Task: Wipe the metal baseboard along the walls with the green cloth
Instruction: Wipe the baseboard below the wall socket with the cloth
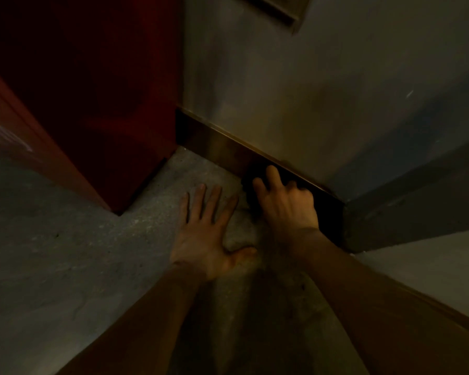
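Note:
The scene is dim. A brass-coloured metal baseboard (222, 147) runs along the foot of the grey wall, from the red door frame down to the right. My right hand (284, 201) presses a dark cloth (248, 182) against the baseboard's right part; the cloth looks almost black in this light and mostly hides under my fingers. My left hand (209, 231) lies flat on the floor with fingers spread, just left of the right hand, holding nothing.
A dark red door or cabinet (92, 104) stands at the left, its corner reaching the floor. A dark wall corner (390, 212) juts out at the right end of the baseboard. The speckled grey concrete floor (65, 253) spreads to the left.

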